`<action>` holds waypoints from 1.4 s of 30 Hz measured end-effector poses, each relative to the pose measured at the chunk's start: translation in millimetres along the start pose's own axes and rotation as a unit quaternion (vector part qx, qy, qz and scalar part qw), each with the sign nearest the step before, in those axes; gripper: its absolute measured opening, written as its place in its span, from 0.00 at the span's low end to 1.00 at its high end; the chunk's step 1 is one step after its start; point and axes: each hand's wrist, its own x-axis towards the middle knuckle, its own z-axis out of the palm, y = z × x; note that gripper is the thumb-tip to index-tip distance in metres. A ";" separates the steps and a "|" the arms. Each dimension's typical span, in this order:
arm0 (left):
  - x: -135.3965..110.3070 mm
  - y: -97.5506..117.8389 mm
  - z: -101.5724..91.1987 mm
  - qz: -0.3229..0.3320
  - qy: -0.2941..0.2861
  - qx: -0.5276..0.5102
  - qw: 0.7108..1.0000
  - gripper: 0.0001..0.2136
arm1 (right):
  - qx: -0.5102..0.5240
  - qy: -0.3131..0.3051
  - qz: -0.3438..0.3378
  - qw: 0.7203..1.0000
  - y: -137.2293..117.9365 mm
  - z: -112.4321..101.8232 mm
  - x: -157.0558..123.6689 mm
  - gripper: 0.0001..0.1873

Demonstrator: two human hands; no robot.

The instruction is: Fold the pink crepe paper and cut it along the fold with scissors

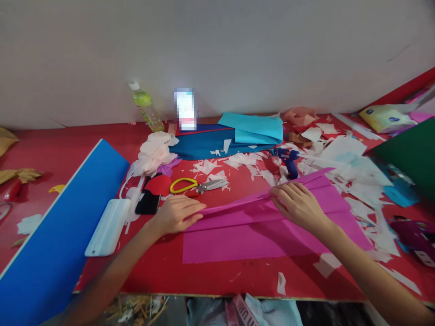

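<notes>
A large pink sheet of paper (244, 235) lies on the red table (204, 276), folded into long pleats along its far edge. My left hand (176, 213) pinches the left end of the pleated fold, fingers closed on it. My right hand (299, 203) presses down on the fold further right, fingers curled over the paper. Yellow-handled scissors (199, 184) lie just beyond my left hand.
A blue board (64, 226) slants at left beside a white power bank (108, 226) and a black phone (148, 201). A blue glue gun (288, 160), blue and cyan paper sheets (238, 133), a bottle (147, 106), white tissue flowers (154, 151) and many paper scraps lie behind. A green sheet (411, 154) sits at right.
</notes>
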 end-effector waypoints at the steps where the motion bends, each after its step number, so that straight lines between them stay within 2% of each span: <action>1: -1.6 -0.2 0.7 -0.012 -0.013 -0.030 0.999 0.13 | -0.006 -0.003 -0.008 1.000 -0.6 -1.0 -0.7 0.09; 4: -5.1 -1.5 2.6 -0.069 -0.086 -0.109 0.988 0.18 | -0.018 -0.021 -0.044 0.999 -2.6 -3.2 -3.9 0.10; 7: -3.8 -1.6 3.2 -0.119 -0.132 -0.100 0.979 0.21 | -0.031 -0.005 -0.029 0.999 -3.9 -3.0 -5.3 0.10; 9: -0.8 -2.5 1.6 -0.127 -0.135 -0.081 0.979 0.23 | -0.042 0.020 0.006 0.999 -3.7 -2.0 -4.4 0.08; 11: 3.3 -6.2 -2.1 -0.134 -0.130 -0.116 0.976 0.25 | -0.051 0.042 0.020 0.998 -2.6 -1.7 -3.4 0.07; 14: 11.4 -16.7 -8.7 -0.183 -0.129 -0.263 0.938 0.32 | -0.065 0.073 0.001 0.995 -1.3 -3.2 -5.1 0.05; 16: 17.9 -22.9 -10.9 -0.214 -0.129 -0.310 0.917 0.31 | -0.073 0.093 -0.013 0.993 -1.8 -4.2 -8.9 0.05; 19: 27.7 -22.4 -9.5 -0.208 -0.135 -0.215 0.945 0.19 | -0.083 0.107 -0.031 0.990 -4.8 -1.5 -16.9 0.07; 21: 33.7 -14.4 -7.7 -0.187 -0.147 -0.156 0.959 0.16 | -0.082 0.107 -0.027 0.991 -7.0 4.3 -21.4 0.07; 24: 41.6 2.0 -7.9 -0.141 -0.178 -0.124 0.966 0.18 | -0.072 0.095 0.036 0.992 -6.5 15.6 -23.0 0.06; 26: 45.8 9.6 -9.6 -0.116 -0.205 -0.095 0.967 0.24 | -0.070 0.076 0.078 0.992 -2.4 21.8 -20.1 0.07; 28: 48.4 11.9 -10.4 -0.111 -0.211 -0.049 0.970 0.28 | -0.074 0.051 0.089 0.992 3.6 25.4 -15.1 0.09; 31: 48.5 6.9 -7.5 -0.110 -0.191 0.025 0.975 0.23 | -0.079 0.022 0.067 0.994 11.5 26.7 -7.9 0.10; 35: 43.3 -4.0 1.1 -0.083 -0.167 0.072 0.980 0.17 | -0.091 0.042 0.043 0.994 13.8 26.9 -5.3 0.07; 38: 40.7 -11.1 6.7 -0.073 -0.126 0.084 0.986 0.12 | -0.107 0.060 0.031 0.992 13.9 28.0 -5.9 0.05; 42: 48.1 -23.2 11.2 -0.126 -0.067 0.105 0.984 0.11 | -0.125 0.041 0.060 0.990 20.4 30.6 -1.1 0.08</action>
